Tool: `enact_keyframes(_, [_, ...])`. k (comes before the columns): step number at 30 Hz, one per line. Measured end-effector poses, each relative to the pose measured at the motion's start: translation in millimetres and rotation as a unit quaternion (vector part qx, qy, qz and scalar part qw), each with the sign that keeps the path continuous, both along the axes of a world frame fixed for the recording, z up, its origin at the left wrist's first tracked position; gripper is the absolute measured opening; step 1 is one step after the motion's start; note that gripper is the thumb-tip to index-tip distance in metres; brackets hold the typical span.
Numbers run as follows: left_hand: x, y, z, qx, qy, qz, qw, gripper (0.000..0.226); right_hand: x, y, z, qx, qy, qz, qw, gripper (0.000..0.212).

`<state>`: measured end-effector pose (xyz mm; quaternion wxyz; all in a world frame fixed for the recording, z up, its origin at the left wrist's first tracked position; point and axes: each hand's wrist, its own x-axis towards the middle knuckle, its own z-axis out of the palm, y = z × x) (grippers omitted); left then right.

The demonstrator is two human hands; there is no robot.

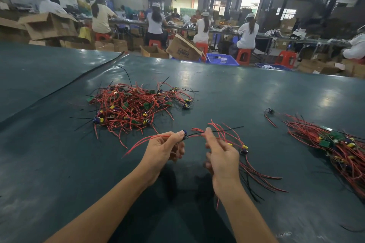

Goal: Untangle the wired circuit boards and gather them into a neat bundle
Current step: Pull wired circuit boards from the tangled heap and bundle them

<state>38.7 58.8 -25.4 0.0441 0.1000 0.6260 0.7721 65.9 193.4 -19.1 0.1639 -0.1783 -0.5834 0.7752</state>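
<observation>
Red tangle [134,104] centre-left awaits us, bundle [335,144] at right half built; our left hand [164,150] pinches a circuit board [184,134], right hand [221,156] its wire [195,134].

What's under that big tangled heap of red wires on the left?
Only the dark green table cover shows around the tangled heap. Anything beneath its dense middle is hidden by wires and boards.

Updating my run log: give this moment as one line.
left hand: pinches board | right hand: holds wired boards | tangled pile: ahead-left | bundle: right
</observation>
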Motion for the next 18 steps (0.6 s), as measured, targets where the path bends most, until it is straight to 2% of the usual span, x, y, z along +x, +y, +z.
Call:
enact_keyframes(3, [2.2, -0.6, 0.7, -0.04, 0.031, -0.015, 0.999, 0.034, 7.9, -20.9, -3.5, 0.087, 0.036, 0.058, 0.994, 0.032])
enact_keyframes(6, [2.6, -2.3, 0.1, -0.074, 0.051, -0.029, 0.996, 0.035, 8.9, -25.6, -4.5, 0.088, 0.04, 0.051, 0.994, 0.032])
enact_keyframes(9, [2.6, -1.4, -0.9, -0.091, 0.054, -0.031, 0.994, 0.036, 4.2, -21.4, -8.0, 0.073, 0.01, 0.012, 0.997, 0.037])
enact_keyframes(13, [2.4, 0.3, 0.6, -0.074, 0.059, -0.018, 0.995, 0.037, 0.1, -15.5, -8.2, 0.076, 0.01, -0.007, 0.997, 0.031])
enact_keyframes(18, [1.7, -3.3, 9.5, -0.058, 0.056, 0.007, 0.997, 0.032, -10.7, 12.4, -3.1, -0.012, 0.008, -0.074, 0.997, 0.031])
